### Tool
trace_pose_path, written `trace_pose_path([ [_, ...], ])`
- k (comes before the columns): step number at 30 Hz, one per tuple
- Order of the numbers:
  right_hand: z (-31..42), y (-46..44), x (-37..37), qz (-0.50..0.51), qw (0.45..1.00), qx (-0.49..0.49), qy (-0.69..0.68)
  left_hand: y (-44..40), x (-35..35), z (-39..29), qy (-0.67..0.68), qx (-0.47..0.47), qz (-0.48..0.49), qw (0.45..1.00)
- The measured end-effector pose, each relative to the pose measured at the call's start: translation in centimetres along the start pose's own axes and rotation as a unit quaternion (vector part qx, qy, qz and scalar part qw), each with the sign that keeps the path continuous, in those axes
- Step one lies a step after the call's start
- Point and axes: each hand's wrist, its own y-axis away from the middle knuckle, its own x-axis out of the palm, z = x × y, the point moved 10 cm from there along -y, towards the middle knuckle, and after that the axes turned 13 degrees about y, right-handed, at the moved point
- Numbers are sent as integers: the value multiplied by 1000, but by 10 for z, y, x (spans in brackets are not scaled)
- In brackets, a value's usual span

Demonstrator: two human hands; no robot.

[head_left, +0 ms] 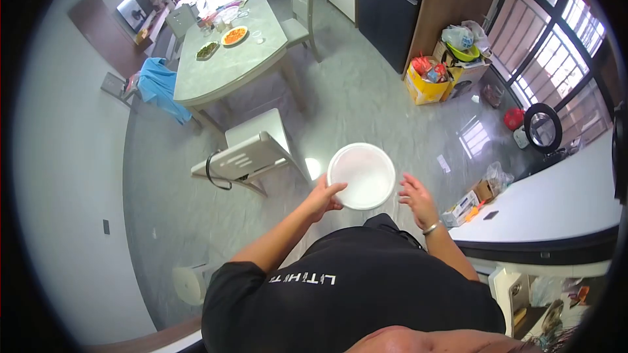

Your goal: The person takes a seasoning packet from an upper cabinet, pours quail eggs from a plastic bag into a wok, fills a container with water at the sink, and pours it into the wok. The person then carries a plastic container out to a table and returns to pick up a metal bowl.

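Observation:
A round white plastic tub (362,176), its open top facing me, is held in front of my body above the floor. My left hand (322,197) grips its left side, the thumb over the rim and the fingers below. No contents show inside it. Just off the tub's right side is my right hand (417,201), its fingers apart and holding nothing. A bracelet (430,229) circles my right wrist.
A chair (252,153) stands close on the left, before a dining table (229,75) bearing dishes of food. A white counter (530,202) runs along the right. Beyond it are a yellow box (422,90) of bags and a dark fridge (386,10).

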Motion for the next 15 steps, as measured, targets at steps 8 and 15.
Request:
trace_pose_path([
  [8,-71,-177,-150,-158,981,108,-5,-222,-27,-100,9,38,-74,996],
  [15,3,-355,-148,-101,978,123,136,-323,-144,-229,112,170,-215,955],
])
